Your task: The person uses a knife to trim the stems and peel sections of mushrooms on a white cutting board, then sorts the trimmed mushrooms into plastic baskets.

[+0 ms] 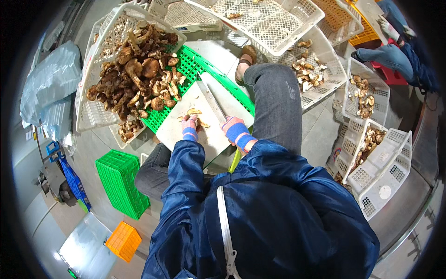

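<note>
My right hand [238,132], in a pink and blue striped glove, grips the handle of a long knife [212,101]. Its blade points away from me over a white cutting board [216,142]. My left hand [189,127], gloved alike, is closed at the fingertips on a cut mushroom piece [194,111]; the fingers partly hide it. Beside those fingers another mushroom piece [203,123] lies on the board. Just past the board, a large heap of brown mushrooms [141,68] spills from a tilted white basket [87,114] onto a green crate [188,65].
White baskets of mushrooms [306,74] stand ahead and along the right. A green crate stack [118,183] and an orange crate [123,241] are at lower left. Plastic bags [53,83] lie far left. Another person's gloved hand [389,29] shows at upper right.
</note>
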Motion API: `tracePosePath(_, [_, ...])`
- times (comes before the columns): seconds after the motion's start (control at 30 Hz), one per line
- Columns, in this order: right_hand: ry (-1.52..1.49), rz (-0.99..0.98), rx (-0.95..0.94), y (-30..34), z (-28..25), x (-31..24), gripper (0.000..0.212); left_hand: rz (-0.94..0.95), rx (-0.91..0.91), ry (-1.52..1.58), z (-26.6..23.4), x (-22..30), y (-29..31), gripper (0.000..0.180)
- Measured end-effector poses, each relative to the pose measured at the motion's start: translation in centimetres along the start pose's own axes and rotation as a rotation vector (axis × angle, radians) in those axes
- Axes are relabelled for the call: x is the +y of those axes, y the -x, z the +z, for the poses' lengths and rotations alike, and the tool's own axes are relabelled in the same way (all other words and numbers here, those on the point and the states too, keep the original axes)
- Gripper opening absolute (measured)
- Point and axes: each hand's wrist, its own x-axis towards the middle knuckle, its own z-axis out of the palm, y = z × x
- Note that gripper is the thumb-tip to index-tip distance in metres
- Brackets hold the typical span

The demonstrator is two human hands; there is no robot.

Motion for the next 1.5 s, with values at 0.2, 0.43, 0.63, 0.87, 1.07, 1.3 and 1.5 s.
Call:
tracePosePath(0.2, [-0.195,0.060,0.018,-0.1,0.4,0.2,0.021,0.156,0.094,-0.114,-1.8,-4.2,-3.1,0.040])
tracePosePath(0.43, [-0.206,0.082,-0.108,0.0,0.4,0.0,0.032,0.554,0.303,-0.717,1.7,0.1,2.9,0.079])
tracePosePath(0.63, [-0.222,0.007,-0.132,0.3,0.5,0.1,0.027,0.662,0.221,-0.887,2.0,-0.6,2.4,0.060])
tracePosePath(0.87, [-0.183,0.038,-0.076,0.2,1.0,0.1,0.021,0.584,0.147,-0.588,-2.0,-2.0,-0.5,0.027])
tracePosePath(1.07, [-0.154,-0.014,-0.055,-2.0,1.5,2.4,0.027,0.567,0.350,-0.413,-5.4,1.5,-1.0,0.031])
tracePosePath(1.3, [0.016,-0.135,0.055,-3.6,2.6,4.5,0.037,0.509,0.394,-0.907,-4.5,2.9,-2.4,0.031])
tracePosePath(1.5, [-0.082,-0.039,-0.017,0.0,1.6,0.2,0.029,0.428,0.064,-0.290,-11.1,4.9,0.1,0.029])
